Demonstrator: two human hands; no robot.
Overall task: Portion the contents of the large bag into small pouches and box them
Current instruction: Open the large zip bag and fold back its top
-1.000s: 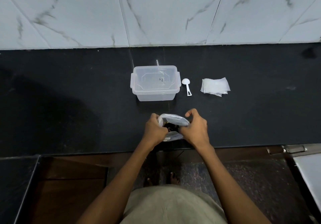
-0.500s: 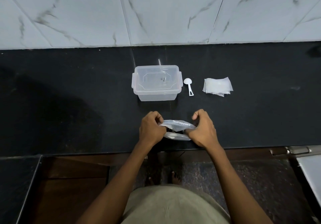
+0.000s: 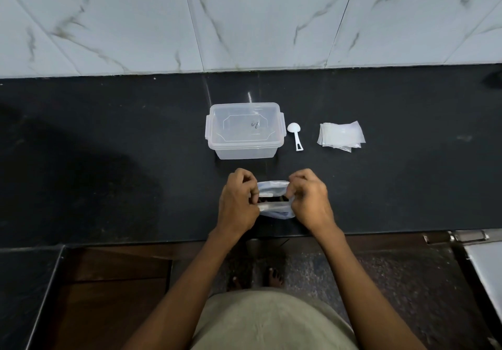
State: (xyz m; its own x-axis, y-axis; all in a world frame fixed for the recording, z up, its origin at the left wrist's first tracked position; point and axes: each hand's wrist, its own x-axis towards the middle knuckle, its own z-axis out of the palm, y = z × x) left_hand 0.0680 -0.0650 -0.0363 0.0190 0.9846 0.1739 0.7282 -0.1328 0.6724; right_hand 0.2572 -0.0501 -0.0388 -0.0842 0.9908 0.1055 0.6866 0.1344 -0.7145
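A large clear plastic bag (image 3: 273, 188) with dark contents stands on the black counter near its front edge. My left hand (image 3: 237, 203) pinches the bag's left rim and my right hand (image 3: 309, 200) pinches its right rim, and between them the mouth shows a narrow dark opening. Behind the bag sits a translucent plastic box (image 3: 244, 129) with its lid on. A small white scoop (image 3: 295, 137) lies just right of the box. Further right lies a stack of small clear pouches (image 3: 341, 137).
The black counter (image 3: 108, 159) runs the full width, backed by a white marble-tiled wall (image 3: 244, 18). Its front edge drops to a wooden cabinet and floor, where bare feet show. A metal surface (image 3: 483, 262) sits at the lower right.
Both hands have shifted along the bag's rim. Half a second ago the rim was stretched flat and nearly closed; now the mouth gapes a little, with dark contents visible.
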